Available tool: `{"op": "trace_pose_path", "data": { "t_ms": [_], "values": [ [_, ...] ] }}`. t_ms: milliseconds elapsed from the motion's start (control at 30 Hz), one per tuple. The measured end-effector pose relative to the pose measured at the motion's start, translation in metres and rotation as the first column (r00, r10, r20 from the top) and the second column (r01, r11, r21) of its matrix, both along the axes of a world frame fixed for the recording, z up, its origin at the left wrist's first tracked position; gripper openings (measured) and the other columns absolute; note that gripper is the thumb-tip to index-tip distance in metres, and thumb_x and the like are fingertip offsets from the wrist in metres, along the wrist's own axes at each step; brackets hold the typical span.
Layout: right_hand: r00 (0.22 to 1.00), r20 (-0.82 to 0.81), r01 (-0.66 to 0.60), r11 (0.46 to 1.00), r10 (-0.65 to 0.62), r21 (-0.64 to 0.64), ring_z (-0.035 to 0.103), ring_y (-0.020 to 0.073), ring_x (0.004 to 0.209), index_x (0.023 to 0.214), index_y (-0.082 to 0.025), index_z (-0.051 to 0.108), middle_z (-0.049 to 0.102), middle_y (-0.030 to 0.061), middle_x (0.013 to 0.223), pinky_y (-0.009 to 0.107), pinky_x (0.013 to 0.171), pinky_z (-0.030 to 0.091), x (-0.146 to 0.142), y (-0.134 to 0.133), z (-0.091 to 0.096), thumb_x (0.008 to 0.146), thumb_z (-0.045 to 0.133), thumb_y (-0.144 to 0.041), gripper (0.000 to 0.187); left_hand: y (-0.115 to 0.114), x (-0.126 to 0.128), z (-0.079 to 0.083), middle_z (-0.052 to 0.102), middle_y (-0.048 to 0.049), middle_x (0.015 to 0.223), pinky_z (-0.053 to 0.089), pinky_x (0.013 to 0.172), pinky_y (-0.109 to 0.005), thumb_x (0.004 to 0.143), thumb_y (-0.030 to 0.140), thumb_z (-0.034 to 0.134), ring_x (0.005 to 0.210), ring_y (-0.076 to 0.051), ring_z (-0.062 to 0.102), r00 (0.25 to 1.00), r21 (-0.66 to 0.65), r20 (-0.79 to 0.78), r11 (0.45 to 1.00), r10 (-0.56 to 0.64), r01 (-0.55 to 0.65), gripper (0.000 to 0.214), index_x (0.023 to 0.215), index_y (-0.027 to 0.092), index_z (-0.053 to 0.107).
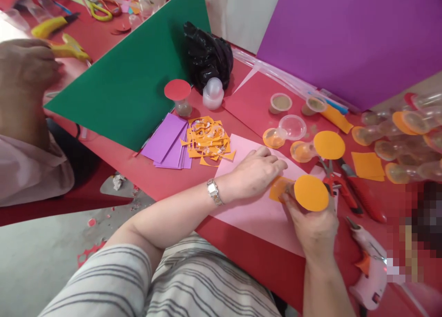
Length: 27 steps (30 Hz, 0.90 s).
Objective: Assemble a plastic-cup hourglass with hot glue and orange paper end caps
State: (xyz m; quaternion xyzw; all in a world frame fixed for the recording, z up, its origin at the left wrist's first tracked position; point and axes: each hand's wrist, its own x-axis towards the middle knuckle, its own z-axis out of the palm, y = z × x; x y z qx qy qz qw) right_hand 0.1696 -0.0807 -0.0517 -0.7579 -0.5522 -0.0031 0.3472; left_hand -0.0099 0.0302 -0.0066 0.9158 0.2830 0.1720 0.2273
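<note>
My right grip (316,228) pinches the orange-topped cup piece (311,193) over the pink sheet (247,215); left grip (253,172) sits by its orange base (276,192), can't tell if pinching; I'd squeeze lightly, keeping the top uncreased.

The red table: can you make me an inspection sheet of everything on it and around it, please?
Surface: red table, pink sheet lying on it.
Work things: cup with an orange disc on top.
Clutter: orange scraps, purple cards, glue gun.
Hands: right hand holds the cup; left hand is beside it, contact unclear.
Cables: pale strip near the glue gun, possibly a cord.
Surroundings: green board, purple board, another person's hand.
</note>
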Motion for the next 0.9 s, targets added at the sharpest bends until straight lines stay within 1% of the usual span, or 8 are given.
{"op": "trace_pose_path", "data": {
  "t_ms": [100,167,267,333,467,600,767,900],
  "values": [
    [1.000,-0.017,-0.002,1.000,0.001,-0.013,0.068,0.0350,0.085,0.096,-0.014,0.061,0.067,0.0157,0.084,0.048,0.072,0.056,0.001,0.001,0.001,0.066,0.072,-0.073,0.067,-0.001,0.001,-0.001,0.070,-0.0091,0.092,0.039,0.088,-0.034,0.090,0.003,0.044,0.083,-0.021,0.052,1.000,-0.007,-0.007,1.000,-0.014,0.014,0.022,0.101,0.011,0.062],
    [1.000,-0.002,0.003,1.000,-0.003,-0.015,0.069,0.0354,0.086,0.097,-0.013,0.061,0.067,0.0170,0.087,0.047,0.070,0.056,0.000,0.000,0.003,0.064,0.069,-0.078,0.073,-0.002,0.001,-0.002,0.069,-0.0085,0.091,0.039,0.088,-0.034,0.089,0.003,0.044,0.083,-0.022,0.051,1.000,-0.016,-0.016,1.000,-0.016,0.016,0.022,0.100,0.012,0.062],
    [1.000,-0.006,0.010,0.999,-0.010,-0.037,0.070,0.0342,0.088,0.110,-0.010,0.061,0.068,0.0201,0.097,0.044,0.070,0.057,-0.005,-0.001,0.009,0.064,0.065,-0.082,0.085,-0.002,0.001,-0.002,0.069,-0.0088,0.092,0.040,0.088,-0.034,0.089,0.004,0.044,0.085,-0.022,0.050,0.999,-0.039,-0.034,0.999,-0.016,0.015,0.022,0.101,0.012,0.061],
    [1.000,-0.021,0.021,0.998,-0.022,-0.061,0.071,0.0335,0.084,0.114,-0.010,0.060,0.069,0.0207,0.097,0.043,0.066,0.057,-0.007,-0.002,0.012,0.065,0.062,-0.083,0.088,-0.002,0.001,-0.002,0.068,-0.0092,0.093,0.041,0.086,-0.034,0.091,0.005,0.044,0.086,-0.022,0.050,0.999,-0.055,-0.042,0.998,-0.011,0.008,0.021,0.101,0.012,0.062],
    [0.999,-0.015,0.033,0.993,-0.035,-0.111,0.071,0.0339,0.072,0.101,-0.012,0.062,0.070,0.0202,0.086,0.040,0.052,0.054,-0.006,-0.003,0.014,0.065,0.058,-0.086,0.082,-0.003,0.001,-0.001,0.068,-0.0090,0.093,0.042,0.086,-0.035,0.091,0.006,0.045,0.089,-0.023,0.049,0.999,-0.058,-0.034,0.998,-0.013,0.011,0.020,0.101,0.012,0.061],
    [0.999,0.039,-0.019,0.996,0.022,-0.088,0.070,0.0318,0.066,0.096,-0.013,0.062,0.070,0.0192,0.084,0.037,0.047,0.052,-0.002,-0.002,0.009,0.069,0.061,-0.081,0.073,-0.005,0.000,0.000,0.068,-0.0091,0.094,0.042,0.086,-0.034,0.090,0.006,0.047,0.091,-0.024,0.048,1.000,-0.047,-0.022,0.999,-0.019,0.018,0.020,0.103,0.011,0.061],
    [0.993,0.089,-0.071,0.997,0.072,-0.015,0.070,0.0307,0.069,0.101,-0.011,0.062,0.069,0.0178,0.084,0.040,0.054,0.056,-0.004,-0.004,0.004,0.074,0.064,-0.073,0.068,-0.004,-0.001,0.002,0.068,-0.0089,0.093,0.042,0.084,-0.033,0.091,0.007,0.047,0.090,-0.023,0.048,1.000,-0.035,-0.029,0.999,-0.008,0.007,0.018,0.101,0.012,0.060],
    [0.992,-0.084,-0.102,0.994,0.099,-0.030,0.072,0.0299,0.083,0.115,-0.013,0.059,0.070,0.0179,0.099,0.040,0.064,0.059,-0.007,-0.006,0.009,0.071,0.073,-0.065,0.069,-0.003,-0.002,0.003,0.067,-0.0087,0.089,0.041,0.085,-0.034,0.091,0.006,0.046,0.088,-0.023,0.049,0.999,0.019,-0.045,1.000,-0.004,0.005,0.017,0.099,0.013,0.060]
  ]
}}
